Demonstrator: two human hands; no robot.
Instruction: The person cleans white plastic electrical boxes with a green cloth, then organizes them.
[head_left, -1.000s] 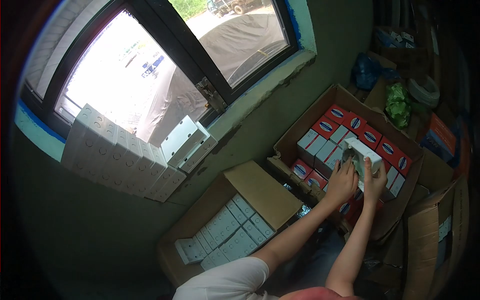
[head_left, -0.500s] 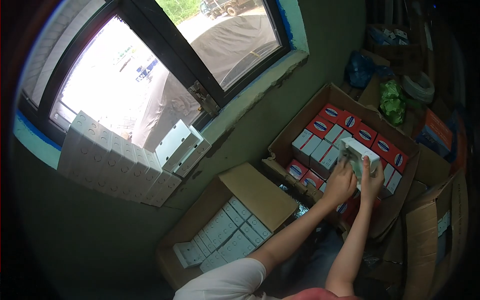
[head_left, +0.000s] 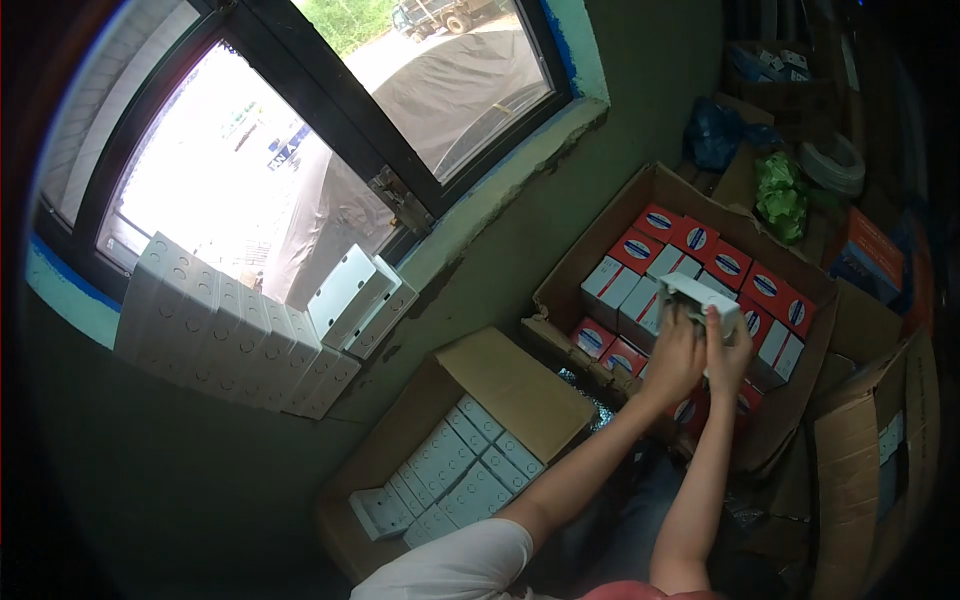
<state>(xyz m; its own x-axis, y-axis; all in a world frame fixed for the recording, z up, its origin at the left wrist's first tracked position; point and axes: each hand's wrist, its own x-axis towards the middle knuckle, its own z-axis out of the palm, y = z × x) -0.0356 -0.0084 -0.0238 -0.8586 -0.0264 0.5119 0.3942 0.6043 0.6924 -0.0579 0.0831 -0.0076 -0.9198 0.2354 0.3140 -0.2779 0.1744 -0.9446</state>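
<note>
A white plastic electrical mounting box (head_left: 708,292) is held up over the carton of red-and-white packs, its open side tilted down toward me. My right hand (head_left: 728,350) grips its right side, thumb along the outer wall. My left hand (head_left: 675,360) is closed at the box's left side, fingers curled up into the open side; the fingertips are partly hidden. Below both hands, the large carton (head_left: 560,285) holds several red-and-white packs (head_left: 640,300).
Several white mounting boxes (head_left: 215,325) stand in a row on the window sill (head_left: 500,195). A smaller open carton (head_left: 515,395) at lower middle holds more. On the right are another open carton (head_left: 845,480), a green bag (head_left: 780,195), a blue bag (head_left: 712,135) and a white coil (head_left: 832,165).
The held mounting box has shifted slightly left and tipped, so its opening faces further down. Both hands moved with it, and the whole view shifted a little.
</note>
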